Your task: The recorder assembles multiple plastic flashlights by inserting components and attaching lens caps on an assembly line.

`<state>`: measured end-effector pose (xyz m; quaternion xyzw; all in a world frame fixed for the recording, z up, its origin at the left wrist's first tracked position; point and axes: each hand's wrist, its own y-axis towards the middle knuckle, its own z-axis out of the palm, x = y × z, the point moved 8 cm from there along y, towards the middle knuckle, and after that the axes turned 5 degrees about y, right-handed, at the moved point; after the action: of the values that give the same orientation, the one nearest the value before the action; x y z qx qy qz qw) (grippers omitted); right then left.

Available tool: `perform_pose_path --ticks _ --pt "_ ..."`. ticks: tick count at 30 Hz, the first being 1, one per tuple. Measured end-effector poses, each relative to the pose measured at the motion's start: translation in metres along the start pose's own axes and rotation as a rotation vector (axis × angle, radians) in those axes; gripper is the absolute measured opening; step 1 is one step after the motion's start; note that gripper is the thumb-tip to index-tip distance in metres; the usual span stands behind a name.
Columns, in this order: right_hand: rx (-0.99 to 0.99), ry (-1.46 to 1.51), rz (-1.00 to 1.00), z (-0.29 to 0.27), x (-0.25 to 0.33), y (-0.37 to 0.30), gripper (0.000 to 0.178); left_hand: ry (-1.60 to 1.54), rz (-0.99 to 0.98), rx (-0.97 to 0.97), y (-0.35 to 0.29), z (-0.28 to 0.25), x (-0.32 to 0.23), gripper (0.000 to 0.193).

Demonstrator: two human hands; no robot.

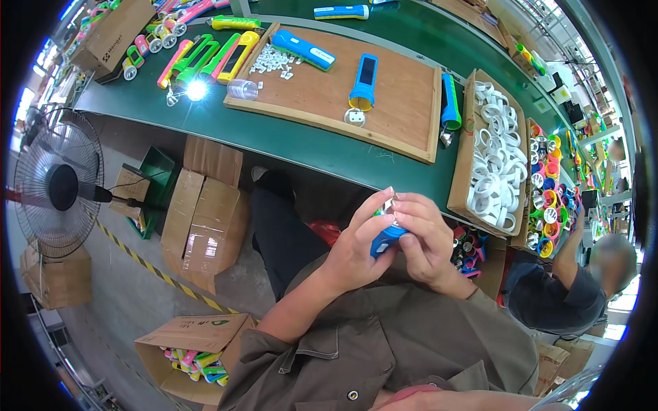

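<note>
Green bench (322,145) in a crowded workroom

A low-rimmed wooden tray (401,103) lies on the bench. In front of the tray, on the wearer's side and off the bench edge, both hands hold a blue torch (387,241). The left hand (358,248) is closed around its body. The right hand (428,240) curls over its other side, fingertips gathered at the shiny end (393,204); the fingers hide much of that end, so what exactly they grip there I cannot tell.

Inside the tray, a second torch (301,50) lies toward the far left. A third torch (366,72), with a dark panel, lies right of the tray's middle, a clear lens (354,116) with a white piece just beside its near end. White bits (269,60) are scattered at the tray's left, near a clear cup (242,89) at its left rim.

Left of the tray is a row of torches (216,56) in pink, green and yellow, with a bright light (197,90) at their near ends. Just right of the tray lies a blue-green torch (449,103), then a ring box (463,161) full of white rings (495,157). Well left of the tray stands a fan (63,186); well to its right is a co-worker (558,294) in dark clothing.
</note>
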<state>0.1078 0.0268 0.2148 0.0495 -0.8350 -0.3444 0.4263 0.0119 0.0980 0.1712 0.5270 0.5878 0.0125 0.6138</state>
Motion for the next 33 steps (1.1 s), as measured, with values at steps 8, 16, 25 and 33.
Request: perform_pose_path --ticks 8,16,25,33 --pt "0.03 -0.05 -0.04 0.003 0.011 0.005 0.029 -0.066 -0.012 0.033 -0.001 -0.005 -0.003 0.081" --pt "-0.115 -0.079 -0.087 0.0 0.016 -0.008 0.031 0.017 -0.024 0.027 -0.003 -0.006 -0.009 0.082" --pt "-0.079 -0.109 -0.002 -0.002 0.008 -0.001 0.029 -0.029 -0.089 -0.013 -0.004 -0.003 -0.008 0.083" --pt "-0.104 -0.071 0.006 0.002 0.009 0.004 0.028 0.016 -0.067 -0.058 0.004 -0.013 -0.003 0.075"
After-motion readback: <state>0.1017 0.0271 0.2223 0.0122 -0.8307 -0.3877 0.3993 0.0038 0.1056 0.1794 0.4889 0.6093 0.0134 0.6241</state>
